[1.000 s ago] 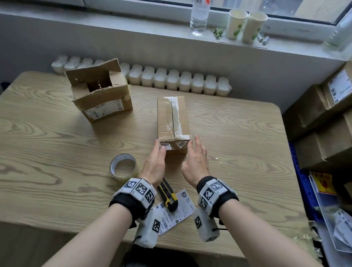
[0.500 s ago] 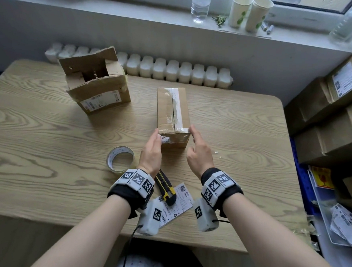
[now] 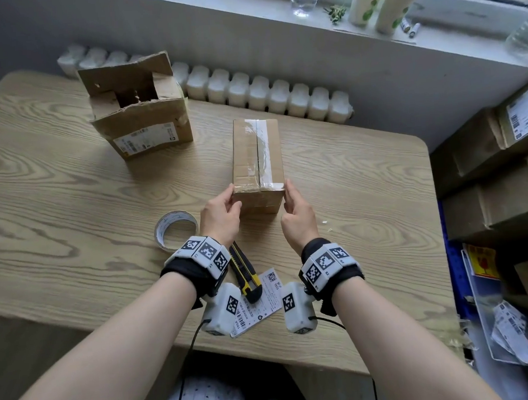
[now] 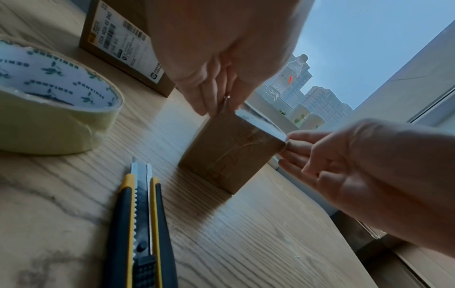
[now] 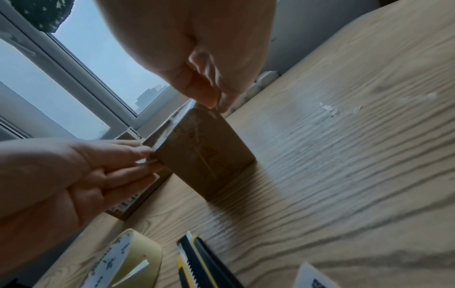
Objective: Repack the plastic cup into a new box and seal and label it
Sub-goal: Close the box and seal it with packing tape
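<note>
A long brown cardboard box [image 3: 257, 157] lies shut in the middle of the table, with clear tape along its top seam and over its near edge. My left hand [image 3: 223, 211] presses its straight fingers against the box's near left corner, and my right hand [image 3: 296, 210] does the same at the near right corner. The left wrist view shows the box's end face [image 4: 229, 154] with the left hand [image 4: 216, 78] and right hand [image 4: 344, 165] touching its upper corners. The right wrist view shows the same box [image 5: 204, 155]. No plastic cup is visible.
A torn open old box [image 3: 140, 114] stands at the back left. A tape roll [image 3: 175, 230], a yellow-black utility knife [image 3: 245, 275] and a shipping label [image 3: 262, 302] lie near my wrists. Paper cups [image 3: 368, 1] stand on the windowsill. Stacked cartons [image 3: 496, 170] fill the right.
Both hands have moved from in front of the box's near face to its two near corners, spreading apart. The box has stayed in place. My head has tilted down.
</note>
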The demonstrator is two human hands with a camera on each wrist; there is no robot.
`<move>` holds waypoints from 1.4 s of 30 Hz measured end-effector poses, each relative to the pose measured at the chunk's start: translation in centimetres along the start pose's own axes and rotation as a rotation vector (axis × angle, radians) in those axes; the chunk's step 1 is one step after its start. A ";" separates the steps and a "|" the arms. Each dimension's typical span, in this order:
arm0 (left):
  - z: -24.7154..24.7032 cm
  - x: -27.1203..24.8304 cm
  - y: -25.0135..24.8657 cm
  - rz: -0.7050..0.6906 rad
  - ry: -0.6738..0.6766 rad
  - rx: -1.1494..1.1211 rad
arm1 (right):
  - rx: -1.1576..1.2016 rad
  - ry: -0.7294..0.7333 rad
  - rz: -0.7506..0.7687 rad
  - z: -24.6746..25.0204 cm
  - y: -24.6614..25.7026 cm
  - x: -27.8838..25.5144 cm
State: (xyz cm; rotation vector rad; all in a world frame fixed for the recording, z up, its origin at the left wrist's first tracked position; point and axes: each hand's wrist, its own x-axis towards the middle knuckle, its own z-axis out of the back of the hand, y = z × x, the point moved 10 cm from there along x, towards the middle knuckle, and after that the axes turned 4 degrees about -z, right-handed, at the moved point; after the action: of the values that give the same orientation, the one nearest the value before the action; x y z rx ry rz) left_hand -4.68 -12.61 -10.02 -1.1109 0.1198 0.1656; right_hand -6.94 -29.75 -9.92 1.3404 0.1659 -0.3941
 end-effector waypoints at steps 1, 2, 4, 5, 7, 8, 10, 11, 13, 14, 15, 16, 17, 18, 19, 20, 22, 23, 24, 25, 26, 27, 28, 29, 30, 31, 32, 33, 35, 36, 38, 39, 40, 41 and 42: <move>-0.2 0.1 0.1 -0.003 0.011 -0.007 | -0.006 0.016 0.000 0.0 0.1 0.1; -0.3 0.2 0.1 -0.015 0.028 -0.007 | -0.022 0.034 0.008 0.1 0.2 0.1; -0.3 0.1 0.0 -0.017 0.065 0.007 | -0.114 0.027 0.065 0.9 0.9 0.2; -0.1 0.1 -0.1 -0.018 0.072 0.015 | -0.192 -0.023 0.112 1.8 1.5 0.2; 0.9 0.0 -0.7 -0.079 0.022 0.049 | -0.335 -0.133 0.211 3.3 2.7 0.2; 1.6 0.0 -1.3 -0.127 -0.026 0.068 | -0.383 -0.156 0.249 3.6 3.0 0.4; 2.5 0.2 -1.9 -0.187 -0.099 0.097 | -0.454 -0.156 0.295 3.5 3.2 0.9; 2.6 0.4 -2.1 -0.200 -0.107 0.111 | -0.474 -0.151 0.305 3.4 3.2 1.1; 2.5 1.0 -2.4 -0.231 -0.099 0.143 | -0.497 -0.159 0.325 3.3 3.1 1.6; 2.3 1.3 -2.5 -0.245 -0.093 0.156 | -0.508 -0.171 0.342 3.3 3.2 1.7; 2.2 1.5 -2.5 -0.256 -0.089 0.166 | -0.519 -0.185 0.362 3.2 3.3 1.8; 2.2 1.8 -2.5 -0.265 -0.087 0.170 | -0.528 -0.200 0.385 3.2 3.5 1.8; 2.2 1.9 -2.5 -0.272 -0.088 0.173 | -0.536 -0.214 0.404 3.1 3.7 1.8; 2.2 2.0 -2.5 -0.281 -0.090 0.176 | -0.542 -0.226 0.418 3.0 3.8 1.7; 2.3 2.1 -2.5 -0.292 -0.094 0.177 | -0.545 -0.236 0.430 3.0 4.0 1.7; 2.3 2.2 -2.5 -0.308 -0.098 0.178 | -0.547 -0.243 0.440 2.9 4.1 1.6; 2.4 2.1 -2.7 -0.347 -0.102 0.175 | -0.555 -0.247 0.452 2.7 4.2 1.6; 2.3 2.1 -2.8 -0.368 -0.103 0.178 | -0.562 -0.245 0.458 2.5 4.2 1.6; 2.2 2.0 -3.0 -0.389 -0.103 0.186 | -0.572 -0.243 0.465 2.4 4.3 1.7; 2.2 2.0 -3.1 -0.406 -0.103 0.195 | -0.587 -0.241 0.475 2.2 4.5 1.7; 2.2 1.9 -3.1 -0.416 -0.098 0.202 | -0.610 -0.238 0.487 2.1 4.6 1.6; 2.2 1.8 -3.1 -0.421 -0.087 0.205 | -0.639 -0.231 0.505 2.0 4.7 1.5; 2.2 1.6 -3.0 -0.423 -0.069 0.209 | -0.668 -0.218 0.526 2.0 4.8 1.3; 2.3 1.6 -2.9 -0.420 -0.045 0.213 | -0.692 -0.196 0.540 2.0 4.7 1.3; 2.3 1.5 -2.8 -0.417 -0.019 0.216 | -0.709 -0.175 0.543 2.1 4.6 1.2; 2.3 1.5 -2.7 -0.415 0.002 0.212 | -0.718 -0.157 0.540 2.1 4.5 1.2; 2.4 1.5 -2.8 -0.419 0.015 0.204 | -0.717 -0.149 0.536 2.2 4.4 1.2; 2.5 1.5 -2.8 -0.423 0.021 0.196 | -0.710 -0.149 0.536 2.2 4.5 1.3; 2.5 1.8 -2.9 -0.419 0.029 0.183 | -0.689 -0.167 0.533 2.2 4.6 1.6; 2.4 1.9 -2.9 -0.416 0.032 0.179 | -0.679 -0.179 0.529 2.2 4.7 1.8; 2.3 2.1 -3.0 -0.418 0.026 0.179 | -0.662 -0.201 0.535 2.3 4.9 1.8; 2.3 2.2 -3.1 -0.424 0.018 0.182 | -0.658 -0.203 0.537 2.3 4.9 1.8; 2.2 2.3 -3.2 -0.431 0.009 0.185 | -0.663 -0.203 0.536 2.3 5.0 1.6; 2.1 2.4 -3.2 -0.434 0.000 0.190 | -0.681 -0.199 0.530 2.1 5.0 1.5; 2.0 2.4 -3.2 -0.437 -0.007 0.195 | -0.711 -0.194 0.520 1.8 5.0 1.4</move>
State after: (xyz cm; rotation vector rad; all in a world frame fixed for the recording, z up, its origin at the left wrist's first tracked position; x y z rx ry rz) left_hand -1.69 -12.02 -6.80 -0.9176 -0.1123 -0.2287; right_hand -3.95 -30.85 -5.39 0.6000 -0.1941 -0.0061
